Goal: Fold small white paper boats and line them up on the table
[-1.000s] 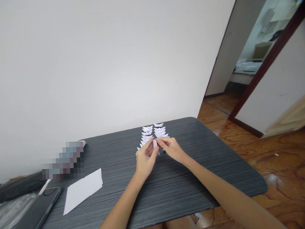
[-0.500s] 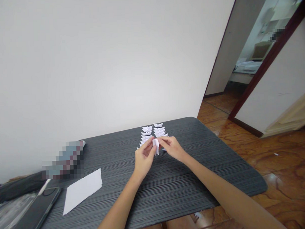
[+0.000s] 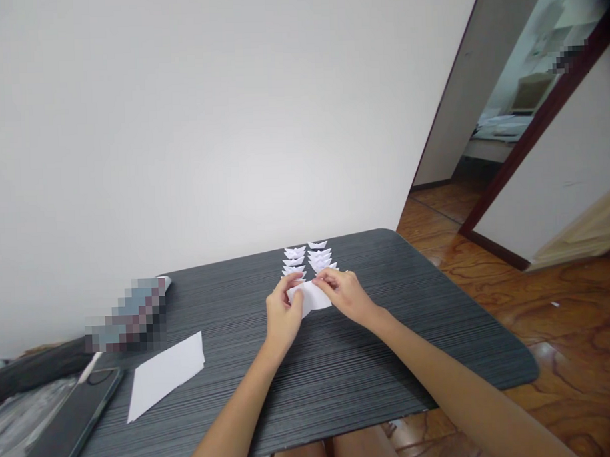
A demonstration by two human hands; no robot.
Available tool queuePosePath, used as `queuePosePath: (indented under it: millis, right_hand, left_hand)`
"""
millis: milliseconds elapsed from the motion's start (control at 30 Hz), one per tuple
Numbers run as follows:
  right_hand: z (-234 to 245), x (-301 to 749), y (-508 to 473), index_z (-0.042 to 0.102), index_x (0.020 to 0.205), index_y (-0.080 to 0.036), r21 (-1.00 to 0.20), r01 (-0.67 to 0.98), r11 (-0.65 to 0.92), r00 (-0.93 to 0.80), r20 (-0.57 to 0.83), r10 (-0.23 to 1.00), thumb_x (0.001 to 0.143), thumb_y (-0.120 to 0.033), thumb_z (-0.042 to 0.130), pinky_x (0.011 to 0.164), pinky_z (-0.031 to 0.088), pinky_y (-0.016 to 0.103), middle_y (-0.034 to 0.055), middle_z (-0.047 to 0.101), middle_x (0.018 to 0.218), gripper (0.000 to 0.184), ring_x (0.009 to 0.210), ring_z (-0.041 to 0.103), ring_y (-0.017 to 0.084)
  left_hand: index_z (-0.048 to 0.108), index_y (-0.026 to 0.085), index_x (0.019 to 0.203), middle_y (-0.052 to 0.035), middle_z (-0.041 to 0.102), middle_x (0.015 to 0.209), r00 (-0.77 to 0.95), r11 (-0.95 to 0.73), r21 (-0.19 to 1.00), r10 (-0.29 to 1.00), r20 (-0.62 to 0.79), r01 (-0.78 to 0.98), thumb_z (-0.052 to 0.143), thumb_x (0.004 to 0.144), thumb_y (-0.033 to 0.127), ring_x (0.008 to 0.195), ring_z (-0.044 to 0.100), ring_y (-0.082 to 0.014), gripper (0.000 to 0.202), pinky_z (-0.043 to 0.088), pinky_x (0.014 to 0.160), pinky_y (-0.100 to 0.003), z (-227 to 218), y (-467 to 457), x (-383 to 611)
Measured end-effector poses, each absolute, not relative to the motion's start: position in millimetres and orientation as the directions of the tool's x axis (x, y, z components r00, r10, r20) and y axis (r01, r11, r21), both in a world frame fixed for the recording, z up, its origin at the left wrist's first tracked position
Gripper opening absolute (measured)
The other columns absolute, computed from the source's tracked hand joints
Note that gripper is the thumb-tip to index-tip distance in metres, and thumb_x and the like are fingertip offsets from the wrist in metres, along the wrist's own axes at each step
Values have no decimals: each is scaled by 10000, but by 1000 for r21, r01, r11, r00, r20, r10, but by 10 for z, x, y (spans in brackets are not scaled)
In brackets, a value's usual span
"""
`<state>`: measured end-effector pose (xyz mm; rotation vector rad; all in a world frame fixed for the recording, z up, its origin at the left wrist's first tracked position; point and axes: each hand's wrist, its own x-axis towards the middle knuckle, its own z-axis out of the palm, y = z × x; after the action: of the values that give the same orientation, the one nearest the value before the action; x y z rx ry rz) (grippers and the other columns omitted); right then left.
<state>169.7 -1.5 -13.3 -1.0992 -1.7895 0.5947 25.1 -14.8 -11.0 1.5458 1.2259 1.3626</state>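
A small white sheet of paper [image 3: 313,297] is held up between my two hands above the table, its lower edge facing me. My left hand [image 3: 284,308] grips its left side between thumb and fingers. The fingertips of my right hand [image 3: 345,294] pinch its upper right edge. Just beyond my hands stand folded paper boats in two columns, a left column [image 3: 294,262] and a right column [image 3: 319,257], several in each. My hands hide the nearest boats in part.
The dark wood-grain table [image 3: 419,331] meets a white wall [image 3: 231,124] at the back. At left lie a stack of white paper [image 3: 166,374], a dark flat device [image 3: 74,423] and a blurred-out item [image 3: 130,314]. Wooden floor [image 3: 569,352] shows at right.
The paper was a narrow folded piece between my fingers; now it is opened out wider. My right hand has shifted slightly, and the boats stay in place.
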Motion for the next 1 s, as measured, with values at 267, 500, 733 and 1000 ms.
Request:
queuePosePath:
  millis: [267,500,733,1000]
  right_hand:
    - [-130,1693,-39,541,763,-170,-773,406,488,-196,448,872,755,-336,514,468,370,195,-26,525,537,168,469,477,91]
    - [-156,1682,1,542,730,-159,-818,361,447,-93,446,890,746,-339,517,470,388,202,-15,540,541,182,470,488,94]
    - [-195,1658,11,538,720,-151,-918,144,370,-131,353,927,731,-354,531,457,423,198,0,569,580,204,498,532,102]
    - [-122,1656,-16,579,719,-138,-960,53,274,-272,250,929,733,-417,518,383,400,185,-9,550,521,285,420,506,85]
  left_hand:
    - [638,154,835,-53,658,876,-44,-315,908,939,340,277,575,671,212,834,587,-177,184,429,746,-256,-99,-135,276]
    - [618,109,910,-98,645,882,6,-201,979,980,201,23,420,783,420,727,604,-167,390,465,601,-246,-83,-150,271]
    - [610,123,850,-70,650,821,39,-194,981,980,194,-16,617,655,288,729,602,-157,255,472,649,-233,-127,-115,280]
    - [598,137,767,-32,620,687,-6,-234,968,972,236,87,587,672,286,620,578,-130,177,449,549,-197,-124,-107,246]
